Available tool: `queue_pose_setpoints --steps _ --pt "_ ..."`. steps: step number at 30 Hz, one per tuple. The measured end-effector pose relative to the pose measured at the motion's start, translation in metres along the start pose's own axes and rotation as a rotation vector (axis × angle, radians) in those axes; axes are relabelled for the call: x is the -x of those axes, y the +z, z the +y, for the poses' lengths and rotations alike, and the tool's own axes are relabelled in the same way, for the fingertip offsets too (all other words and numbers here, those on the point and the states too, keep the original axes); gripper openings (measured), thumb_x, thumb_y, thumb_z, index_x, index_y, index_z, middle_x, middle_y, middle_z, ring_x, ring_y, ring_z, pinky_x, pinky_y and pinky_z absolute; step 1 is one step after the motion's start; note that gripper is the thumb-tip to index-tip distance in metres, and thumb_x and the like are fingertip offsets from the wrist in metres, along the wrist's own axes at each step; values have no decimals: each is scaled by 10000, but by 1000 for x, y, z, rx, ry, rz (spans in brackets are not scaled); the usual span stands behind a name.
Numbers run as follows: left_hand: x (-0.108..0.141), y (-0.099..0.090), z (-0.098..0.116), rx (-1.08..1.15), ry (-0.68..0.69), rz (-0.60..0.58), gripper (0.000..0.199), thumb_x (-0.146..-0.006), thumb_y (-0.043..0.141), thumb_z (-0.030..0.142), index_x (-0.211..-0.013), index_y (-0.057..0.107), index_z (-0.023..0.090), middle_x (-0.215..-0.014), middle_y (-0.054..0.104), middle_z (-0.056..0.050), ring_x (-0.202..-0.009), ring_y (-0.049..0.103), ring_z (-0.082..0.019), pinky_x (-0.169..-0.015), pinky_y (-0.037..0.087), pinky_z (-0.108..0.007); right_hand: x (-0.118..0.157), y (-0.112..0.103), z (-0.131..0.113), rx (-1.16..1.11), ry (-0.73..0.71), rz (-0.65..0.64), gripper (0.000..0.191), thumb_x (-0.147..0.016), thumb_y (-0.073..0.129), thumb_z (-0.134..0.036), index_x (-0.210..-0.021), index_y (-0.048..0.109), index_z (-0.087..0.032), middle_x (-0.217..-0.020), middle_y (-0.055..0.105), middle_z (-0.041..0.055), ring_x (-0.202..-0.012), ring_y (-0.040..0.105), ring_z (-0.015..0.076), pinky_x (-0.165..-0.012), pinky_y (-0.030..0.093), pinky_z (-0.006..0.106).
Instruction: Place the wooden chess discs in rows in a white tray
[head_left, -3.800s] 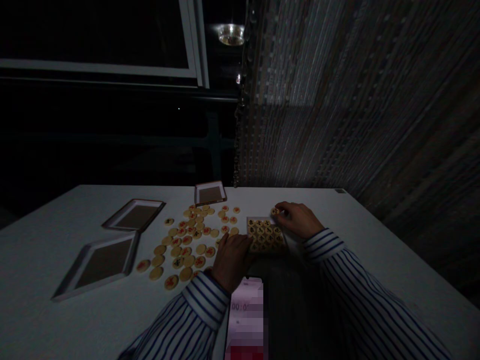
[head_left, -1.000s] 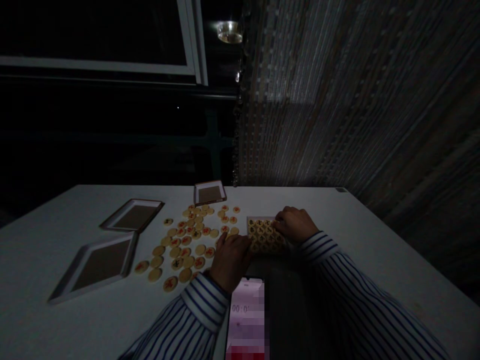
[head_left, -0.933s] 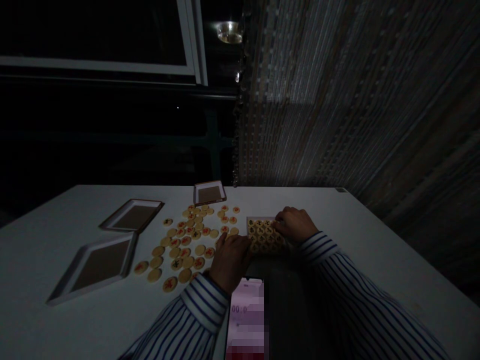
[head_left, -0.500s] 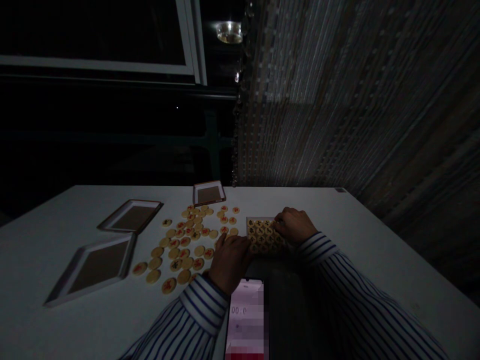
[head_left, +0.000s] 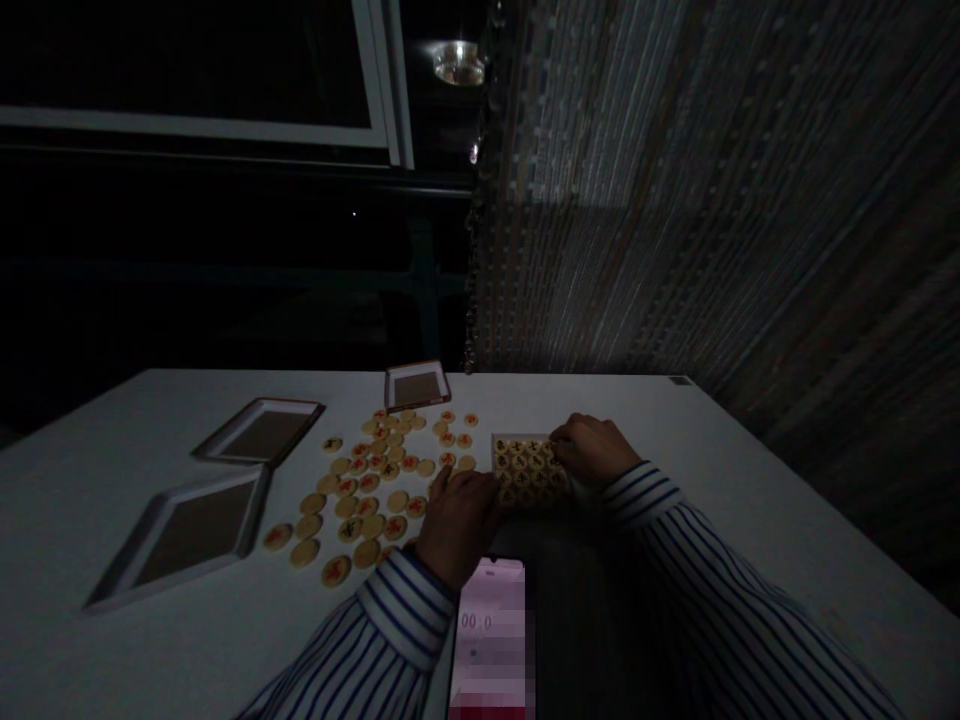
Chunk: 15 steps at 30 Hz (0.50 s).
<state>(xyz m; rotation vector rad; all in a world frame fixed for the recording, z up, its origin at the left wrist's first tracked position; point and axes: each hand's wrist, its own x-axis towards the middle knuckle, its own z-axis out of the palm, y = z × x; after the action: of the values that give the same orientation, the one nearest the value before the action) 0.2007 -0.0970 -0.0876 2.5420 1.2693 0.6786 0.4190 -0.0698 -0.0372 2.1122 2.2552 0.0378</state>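
Observation:
A shallow box [head_left: 493,452] holds rows of round wooden Chinese chess pieces [head_left: 521,462] with black characters. My left hand [head_left: 459,520] is at the box's left edge, its bent fingers against that side. At the far right corner of the box is my right hand [head_left: 598,450]. Its fingers are curled together over the pieces there; whatever they pinch is hidden. Many loose chess pieces [head_left: 367,483], some with red characters, some black and some blank side up, lie scattered on the table to the left of my left hand.
Two shallow trays or lids [head_left: 262,430] [head_left: 199,535] lie at the left of the white table [head_left: 750,560]. Another tray [head_left: 416,385] lies at the far edge. A lit phone [head_left: 491,630] is in front of me. A string curtain [head_left: 585,250] hangs behind the table.
Little differs. My right hand has shifted very slightly to the right at the box's corner. My left hand stays at the box's left edge.

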Motion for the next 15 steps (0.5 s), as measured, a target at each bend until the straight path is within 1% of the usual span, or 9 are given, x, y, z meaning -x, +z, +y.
queue_pose_setpoints --steps 3,9,15 --pt "0 -1 0 0 -4 -5 236 -802 516 254 -1034 558 238 -1061 626 -22 -1041 513 -190 -1007 218 -470 0 -1 -1 2 4 -23 306 -804 417 -329 -1008 631 -249 -1025 590 88 -966 513 222 -765 337 324" --pt "0 1 -1 -9 8 -2 259 -797 519 237 -1054 544 249 -1076 619 -18 -1049 508 -188 -1009 214 -467 1 0 -2 1 -6 5 307 -806 408 -332 -1002 632 -260 -1016 595 80 -952 523 223 -753 343 331" --pt "1 -1 0 -1 -1 7 252 -797 516 237 -1047 551 247 -1073 623 -27 -1048 511 -192 -1004 226 -472 2 -1 -2 3 -12 -9 312 -813 397 -327 -1008 631 -258 -1019 595 82 -957 522 226 -756 342 334"
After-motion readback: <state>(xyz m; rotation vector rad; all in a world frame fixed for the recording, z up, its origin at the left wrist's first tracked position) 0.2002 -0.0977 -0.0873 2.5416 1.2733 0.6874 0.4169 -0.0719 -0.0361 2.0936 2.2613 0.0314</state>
